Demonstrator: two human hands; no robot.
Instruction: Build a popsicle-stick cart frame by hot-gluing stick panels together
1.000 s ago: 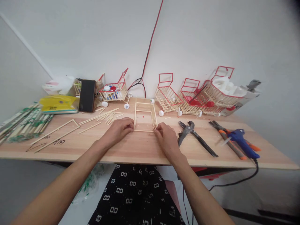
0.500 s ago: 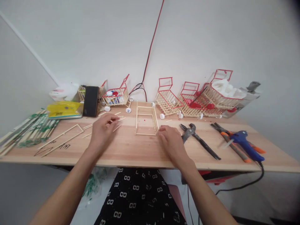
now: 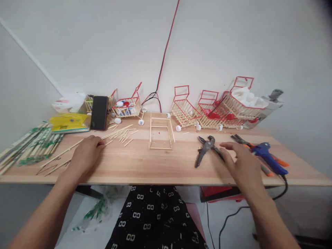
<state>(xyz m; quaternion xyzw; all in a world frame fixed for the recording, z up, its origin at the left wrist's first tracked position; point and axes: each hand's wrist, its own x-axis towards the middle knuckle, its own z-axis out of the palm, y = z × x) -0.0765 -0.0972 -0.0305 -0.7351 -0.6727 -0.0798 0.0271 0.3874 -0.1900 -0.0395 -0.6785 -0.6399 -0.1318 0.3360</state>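
Note:
My left hand [image 3: 86, 154] is low over the left of the table, its fingers curled together beside loose thin wooden sticks [image 3: 124, 134]. It covers the end of a long, narrow stick frame [image 3: 61, 153]; what its fingers hold, if anything, is hidden. My right hand [image 3: 243, 167] is open, thumb and fingers apart, over the handle end of dark metal pliers [image 3: 207, 147] and touching nothing I can make out. Between the hands stands a small open box frame of wooden sticks [image 3: 160, 148], apart from both.
Right of the pliers lie a blue glue gun [image 3: 268, 157] and an orange-handled tool [image 3: 268, 170]. Several miniature stick shopping carts [image 3: 185, 112] line the wall. A phone [image 3: 99, 113], a yellow packet [image 3: 68, 122] and bundled sticks [image 3: 38, 143] are at the left.
My left hand has moved left, away from the loose sticks, onto the narrow frame's end. My right hand has left the box frame's side and moved right, past the pliers, opening.

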